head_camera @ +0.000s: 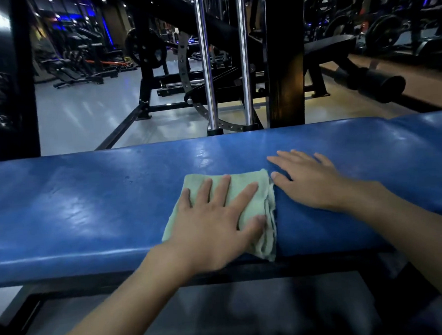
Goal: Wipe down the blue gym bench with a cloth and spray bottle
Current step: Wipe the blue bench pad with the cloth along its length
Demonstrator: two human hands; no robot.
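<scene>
Left hand (pixel 212 226) lay flat on the cloth (pixel 252 199), fingers straight and spread, pressing it onto the bench (pixel 76 205) near the front edge, prob. to keep full contact for the wipe. Cloth folded, its near end hanging over that edge. Just beside it, right hand (pixel 310 180) rested palm-down on bare pad, fingers straight and apart, holding nothing; looked like a brace. No spray bottle in view. Beyond: chrome rods (pixel 205 65), dark machines w/ a weight plate (pixel 146 51).

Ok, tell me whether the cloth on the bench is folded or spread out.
Folded: the green cloth shows several stacked layer edges along its right side and forms a compact rectangle under the flat left hand.
</scene>
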